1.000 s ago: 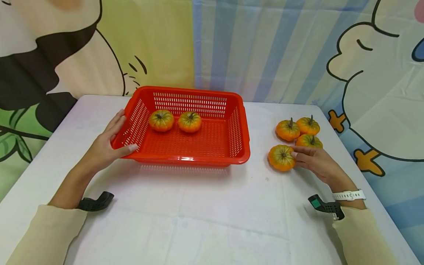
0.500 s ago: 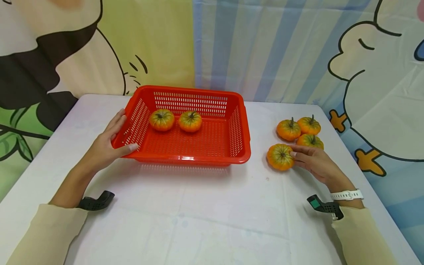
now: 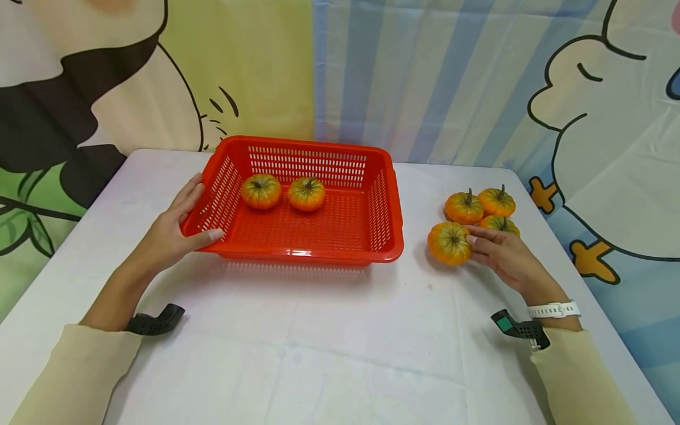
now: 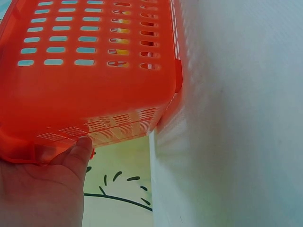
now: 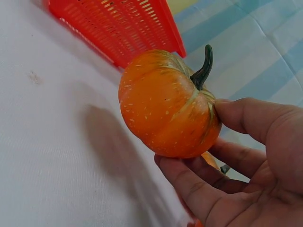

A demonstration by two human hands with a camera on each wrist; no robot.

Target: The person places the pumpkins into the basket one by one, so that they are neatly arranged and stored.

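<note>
In the head view my right hand pinches a small orange pumpkin with a green-streaked top. The right wrist view shows the thumb near the dark stem and the fingers under the other side, with the pumpkin's shadow lying apart from it on the cloth. My left hand grips the left end of a red plastic basket, thumb over the rim and fingers along the outer wall. Inside the basket sit two pumpkins, one at left and another beside it.
Three more pumpkins stand grouped at the right: one in front, one behind, and one partly hidden by the right hand. A white cloth covers the table. A cartoon-printed curtain hangs behind it.
The right hand has raised the pumpkin off the table, and it now appears slightly higher in the head view. The left hand and basket have stayed in place.
</note>
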